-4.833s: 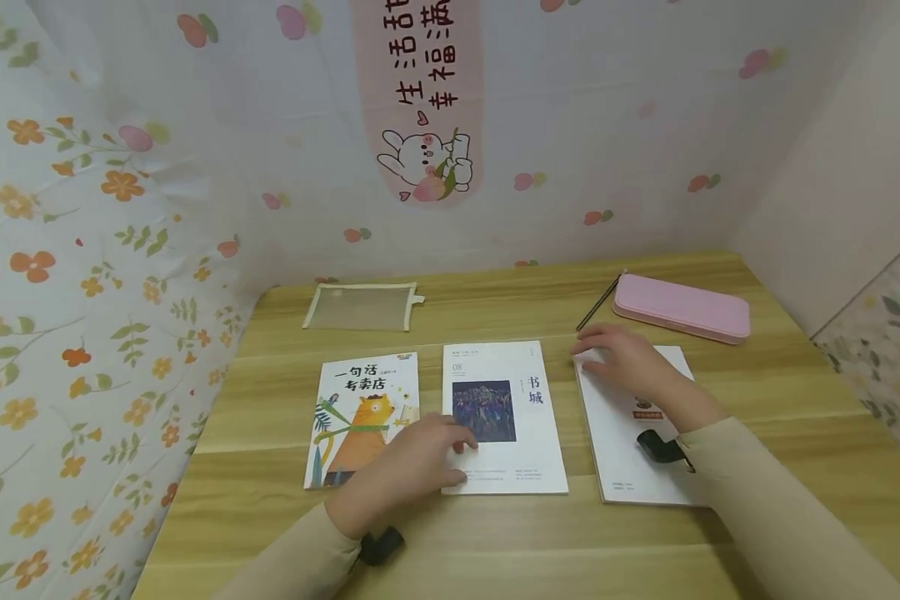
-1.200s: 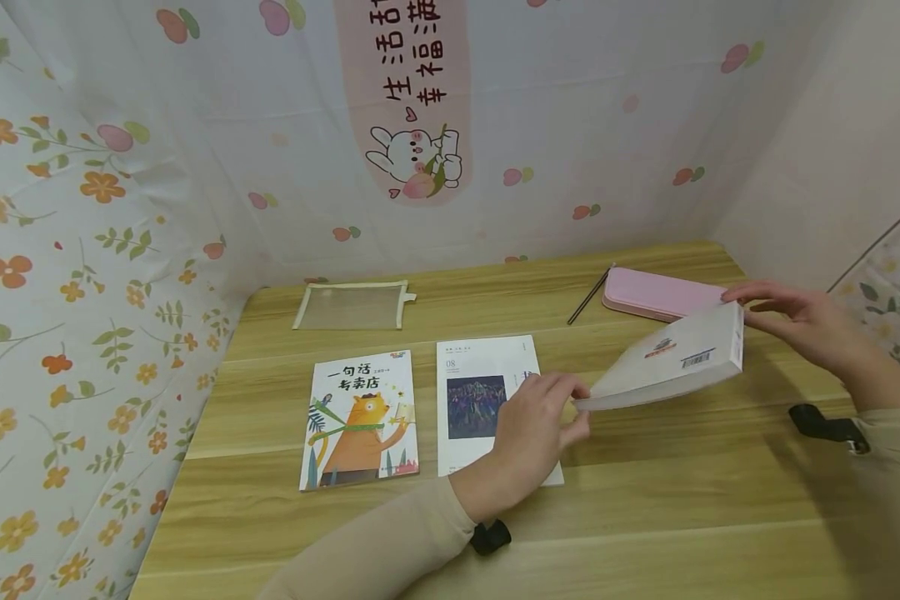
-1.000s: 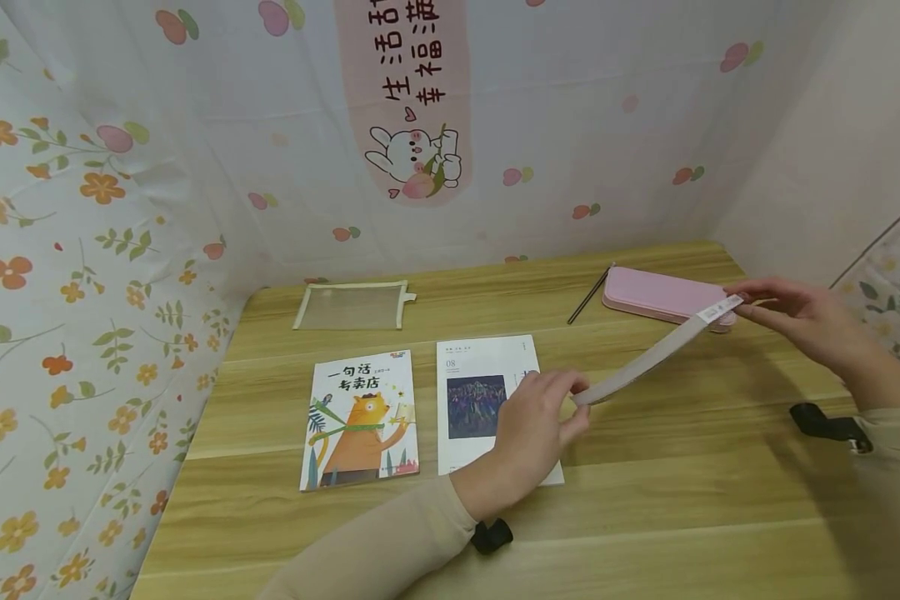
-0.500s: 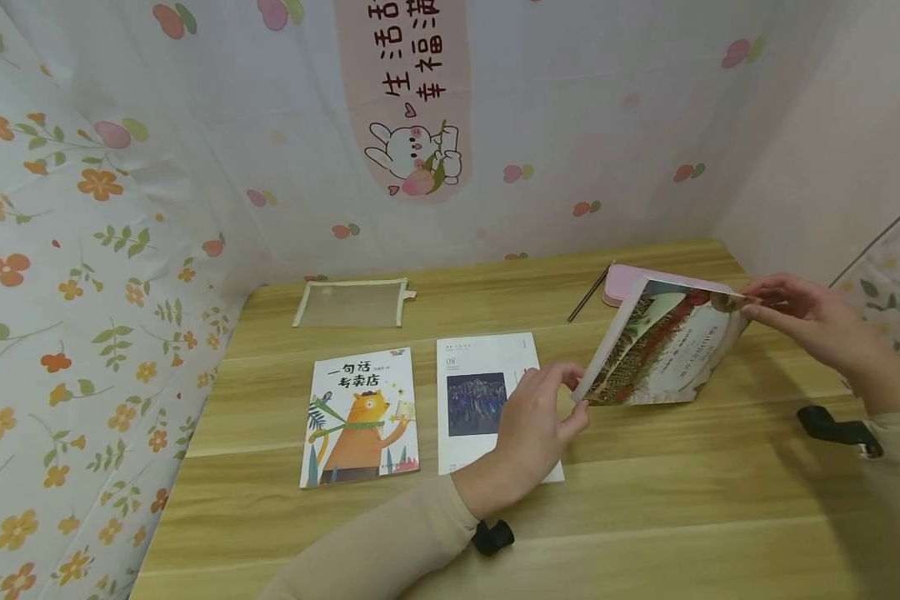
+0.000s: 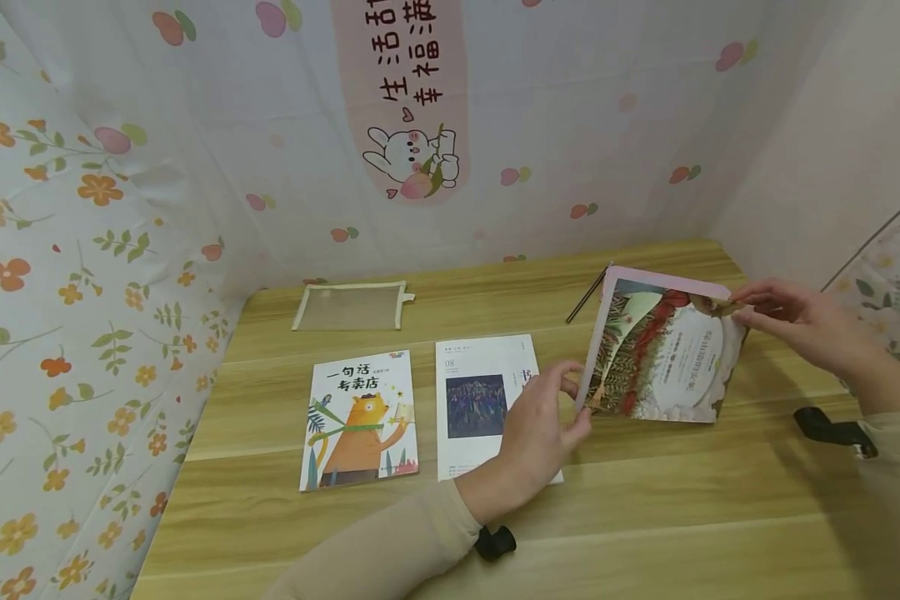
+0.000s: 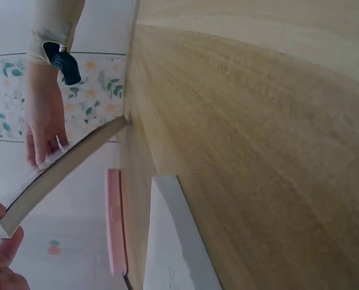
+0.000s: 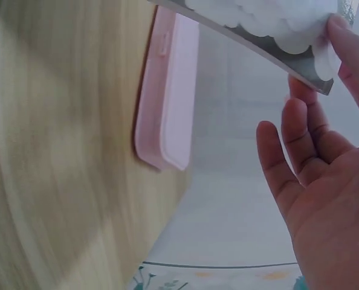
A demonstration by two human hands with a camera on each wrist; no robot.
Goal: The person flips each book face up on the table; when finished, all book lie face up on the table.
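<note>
My left hand and right hand hold a book between them at the right of the head view. Its green, red and white cover shows, with the lettering running sideways. The left thumb and fingers pinch its near left corner; the right thumb and fingers pinch the far right corner. In the left wrist view the book's page edge is bowed and slants over the table. The right wrist view shows the right hand's other fingers spread below the book's corner.
A white magazine lies beside the left hand, partly covered by it. Left of that is a picture book with an orange cat. Behind are a mesh pouch, dark thin sticks and a pink case, partly hidden by the book.
The book lay face down at the right under my right hand. Both hands have lifted it and turned it over, so its colourful cover shows. The left hand has moved right from the magazine.
</note>
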